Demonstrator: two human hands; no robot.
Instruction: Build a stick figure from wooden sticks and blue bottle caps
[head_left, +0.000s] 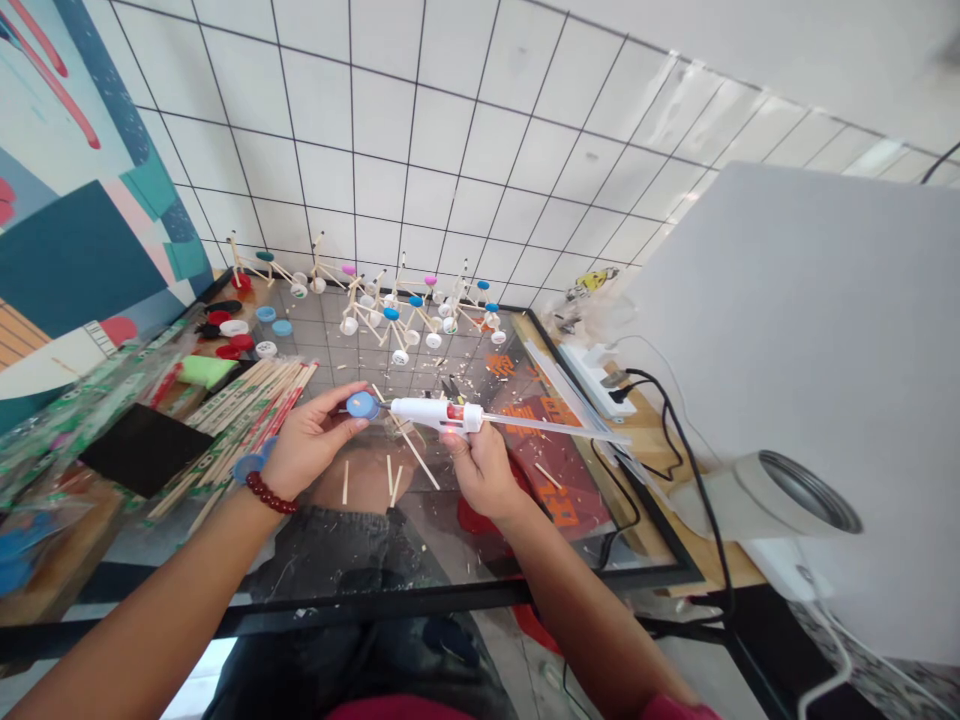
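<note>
Pinched between the thumb and fingers of my left hand (pixel 319 435) is a blue bottle cap (pixel 363 405). My right hand (pixel 484 470) grips a white glue gun (pixel 431 412), its nozzle pointing left and at or very near the cap's edge. A clear glue stick (pixel 551 428) sticks out of the gun's back end. Below the gun, a long thin wooden stick (pixel 412 450) lies slantwise on the glass tabletop, with several short cut pieces (pixel 390 478) around it. Dark-handled pliers or cutters (pixel 451 388) lie partly hidden behind the gun.
Several small bicycle-like models (pixel 397 325) of sticks and caps stand at the back. Wrapped chopsticks (pixel 247 420) and loose caps (pixel 241 342) lie on the left. At right are a power strip (pixel 600 380), black cables (pixel 709 500) and a white lamp-like cylinder (pixel 765 490).
</note>
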